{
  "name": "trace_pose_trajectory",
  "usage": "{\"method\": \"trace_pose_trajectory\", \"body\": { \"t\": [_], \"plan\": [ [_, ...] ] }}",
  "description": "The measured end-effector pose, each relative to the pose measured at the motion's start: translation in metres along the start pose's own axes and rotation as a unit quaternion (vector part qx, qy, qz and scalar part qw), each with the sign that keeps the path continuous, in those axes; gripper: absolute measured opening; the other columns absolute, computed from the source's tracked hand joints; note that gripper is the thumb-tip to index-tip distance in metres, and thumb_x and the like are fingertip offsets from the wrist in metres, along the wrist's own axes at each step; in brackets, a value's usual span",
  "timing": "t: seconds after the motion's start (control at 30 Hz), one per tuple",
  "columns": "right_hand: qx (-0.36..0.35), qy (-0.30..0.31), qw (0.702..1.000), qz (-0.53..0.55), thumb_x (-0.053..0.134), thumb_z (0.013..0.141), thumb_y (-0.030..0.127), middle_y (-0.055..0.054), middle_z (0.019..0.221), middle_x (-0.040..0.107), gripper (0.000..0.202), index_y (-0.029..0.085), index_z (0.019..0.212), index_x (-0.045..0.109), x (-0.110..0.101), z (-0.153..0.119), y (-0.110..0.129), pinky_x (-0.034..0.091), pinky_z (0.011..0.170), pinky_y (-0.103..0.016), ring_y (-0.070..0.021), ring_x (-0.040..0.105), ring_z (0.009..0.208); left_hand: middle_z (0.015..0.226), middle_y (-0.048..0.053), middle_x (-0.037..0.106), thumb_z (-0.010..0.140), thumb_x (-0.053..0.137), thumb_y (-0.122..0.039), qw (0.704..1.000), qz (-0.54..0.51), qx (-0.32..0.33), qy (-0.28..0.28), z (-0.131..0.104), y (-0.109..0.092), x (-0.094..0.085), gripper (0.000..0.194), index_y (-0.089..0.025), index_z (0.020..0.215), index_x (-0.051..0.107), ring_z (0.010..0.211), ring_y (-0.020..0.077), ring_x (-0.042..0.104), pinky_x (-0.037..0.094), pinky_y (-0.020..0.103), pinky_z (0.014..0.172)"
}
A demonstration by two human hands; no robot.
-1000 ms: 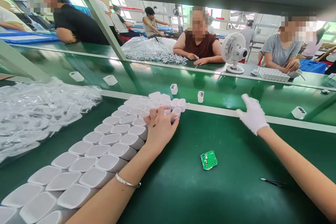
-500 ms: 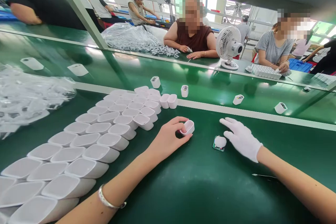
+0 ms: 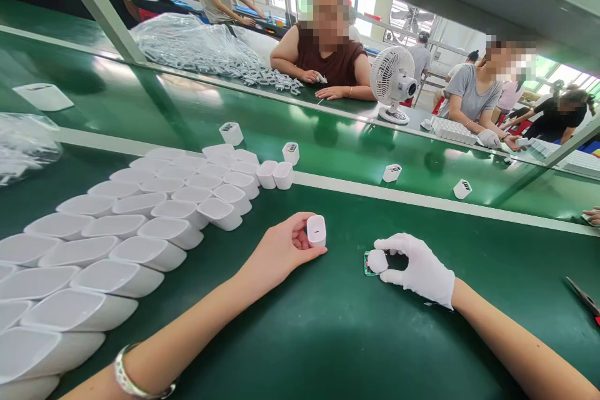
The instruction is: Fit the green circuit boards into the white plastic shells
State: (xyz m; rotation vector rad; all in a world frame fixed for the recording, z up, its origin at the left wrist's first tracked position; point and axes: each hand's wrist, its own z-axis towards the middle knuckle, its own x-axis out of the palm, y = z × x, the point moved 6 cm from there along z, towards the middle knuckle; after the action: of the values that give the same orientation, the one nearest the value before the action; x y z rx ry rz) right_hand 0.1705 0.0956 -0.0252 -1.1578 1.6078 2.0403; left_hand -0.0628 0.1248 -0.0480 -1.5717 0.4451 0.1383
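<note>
My bare left hand pinches a small white plastic charger housing between thumb and fingers, above the green table. The housing's end with a narrow slot faces me. To the right, my white-gloved right hand has thumb and fingertips closed about a small green circuit board with a white rounded part on top. The board is at the table surface. Left of my left hand stand rows of white open-topped housings, packed side by side.
Along the green conveyor belt several white housings with parts inside are spaced out. A clear plastic bag lies far left. Pliers lie at the right edge. Across the belt, co-workers sit near a white fan. A slanted metal post rises at left.
My left hand has turned the housing from its open side to its slotted end. My right hand has moved left and closed on the circuit board. The view has shifted right.
</note>
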Motion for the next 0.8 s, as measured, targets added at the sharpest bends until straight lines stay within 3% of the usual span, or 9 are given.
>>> {"method": "trace_pose_trajectory", "body": {
  "t": [0.13, 0.27, 0.37, 0.53, 0.67, 0.8],
  "plan": [
    [-0.079, -0.057, 0.986, 0.131, 0.065, 0.067, 0.008, -0.001, 0.085, 0.066, 0.042, 0.021, 0.105, 0.053, -0.009, -0.006, 0.019, 0.049, 0.083, -0.038, -0.0150, 0.063, 0.080, 0.064, -0.005, 0.050, 0.062, 0.071, -0.035, 0.994, 0.099, 0.035, -0.013, -0.010, -0.017, 0.004, 0.048, -0.022, 0.106, 0.059, 0.057, 0.0122, 0.043, 0.042, 0.027, 0.056],
    [-0.155, -0.109, 0.962, 0.195, 0.070, 0.068, 0.011, -0.002, 0.092, 0.063, 0.041, 0.022, 0.104, 0.054, -0.024, -0.021, 0.046, 0.053, 0.077, -0.032, -0.0138, 0.063, 0.083, 0.088, 0.000, 0.060, 0.067, 0.067, -0.026, 0.978, 0.132, 0.161, 0.002, -0.024, -0.042, 0.016, 0.037, -0.023, 0.103, 0.063, 0.059, 0.0099, 0.043, 0.043, 0.023, 0.053],
    [-0.216, -0.159, 0.952, 0.146, 0.074, 0.067, 0.017, -0.002, 0.096, 0.060, 0.040, 0.024, 0.103, 0.057, -0.027, -0.032, 0.064, 0.054, 0.075, -0.028, -0.0142, 0.062, 0.085, 0.104, 0.003, 0.061, 0.072, 0.062, -0.020, 0.964, 0.117, 0.238, 0.027, -0.035, -0.049, 0.027, 0.032, -0.024, 0.104, 0.062, 0.059, 0.0078, 0.045, 0.045, 0.020, 0.052],
    [-0.321, -0.175, 0.931, -0.001, 0.061, 0.082, 0.026, -0.003, 0.090, 0.060, 0.025, 0.024, 0.106, 0.055, -0.014, -0.034, 0.087, 0.055, 0.067, -0.023, -0.0120, 0.063, 0.078, 0.110, 0.005, 0.060, 0.079, 0.056, -0.017, 0.939, 0.122, 0.320, 0.040, -0.046, -0.051, 0.032, 0.035, -0.026, 0.112, 0.059, 0.059, 0.0071, 0.050, 0.047, 0.017, 0.050],
    [-0.331, -0.192, 0.921, -0.074, 0.054, 0.087, 0.028, -0.005, 0.091, 0.060, 0.022, 0.021, 0.108, 0.054, -0.010, -0.032, 0.087, 0.054, 0.064, -0.022, -0.0121, 0.062, 0.076, 0.110, 0.005, 0.059, 0.079, 0.053, -0.012, 0.930, 0.138, 0.338, 0.036, -0.047, -0.051, 0.030, 0.040, -0.028, 0.115, 0.058, 0.066, 0.0083, 0.054, 0.047, 0.015, 0.049],
    [-0.307, -0.159, 0.932, -0.107, 0.054, 0.087, 0.026, -0.004, 0.093, 0.062, 0.023, 0.021, 0.110, 0.054, -0.003, -0.032, 0.081, 0.053, 0.065, -0.021, -0.0120, 0.061, 0.076, 0.109, 0.005, 0.060, 0.078, 0.051, -0.010, 0.930, 0.148, 0.334, 0.034, -0.047, -0.053, 0.032, 0.043, -0.027, 0.116, 0.057, 0.065, 0.0081, 0.054, 0.047, 0.015, 0.050]
  ]
}}
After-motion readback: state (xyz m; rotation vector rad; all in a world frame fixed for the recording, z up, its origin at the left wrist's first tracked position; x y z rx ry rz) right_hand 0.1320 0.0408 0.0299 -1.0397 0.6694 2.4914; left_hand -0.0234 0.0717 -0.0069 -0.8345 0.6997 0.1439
